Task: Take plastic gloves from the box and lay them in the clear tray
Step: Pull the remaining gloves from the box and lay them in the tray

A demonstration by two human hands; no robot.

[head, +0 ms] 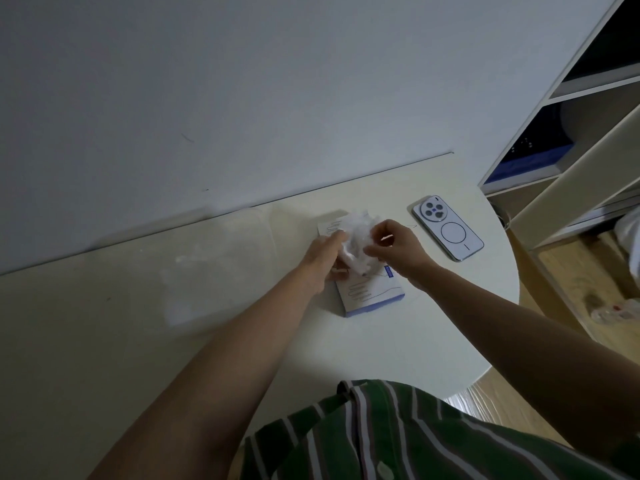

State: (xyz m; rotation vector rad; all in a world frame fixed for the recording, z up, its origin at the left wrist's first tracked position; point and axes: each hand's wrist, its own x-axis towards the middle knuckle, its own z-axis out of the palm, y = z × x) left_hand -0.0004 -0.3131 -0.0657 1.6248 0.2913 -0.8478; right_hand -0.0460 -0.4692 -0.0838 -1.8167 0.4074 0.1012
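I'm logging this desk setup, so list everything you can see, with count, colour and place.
box: one, white with blue edge, mid-table
gloves: crumpled bunch, clear whitish, over the box
tray: one, clear, on the table left of the box
phone: one, pale, face down, right of the box
table: one, cream, against the wall
shelves: one unit, white, far right
shirt: green striped, bottom edge
left hand: holds the gloves
right hand: pinches the gloves
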